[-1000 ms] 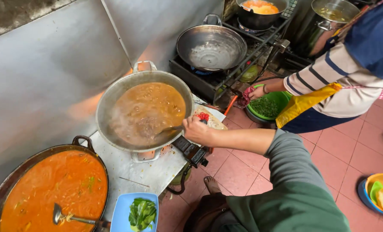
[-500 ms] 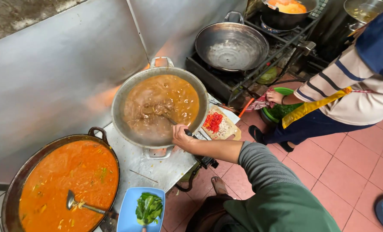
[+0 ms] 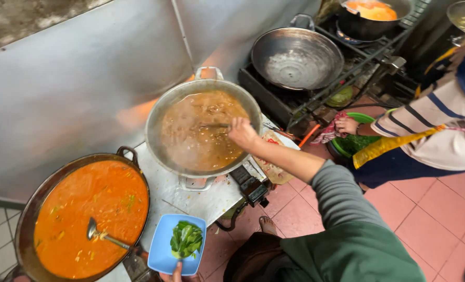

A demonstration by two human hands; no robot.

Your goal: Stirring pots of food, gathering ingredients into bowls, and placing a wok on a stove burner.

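My right hand (image 3: pixel 242 132) reaches over a large steel wok (image 3: pixel 162 114) of brown curry and grips the handle of a ladle (image 3: pixel 213 126) whose bowl is sunk in the sauce. My left hand (image 3: pixel 176 272) shows only as fingertips at the bottom edge, holding a blue square plate (image 3: pixel 163 249) with green leaves (image 3: pixel 186 238) on it. The plate hovers beside the front of the metal counter (image 3: pixel 162 187).
A wide pan of orange curry (image 3: pixel 86 219) with a ladle (image 3: pixel 103 234) sits at the left. An empty wok (image 3: pixel 295 56) stands on a burner behind. Another person in a striped top and yellow apron (image 3: pixel 431 137) bends at the right near a green basin (image 3: pixel 351 143). Steel wall (image 3: pixel 76 78) behind.
My right hand has moved from the wok's near rim further over the curry and to the right with the ladle. The blue plate sits a little higher and closer.
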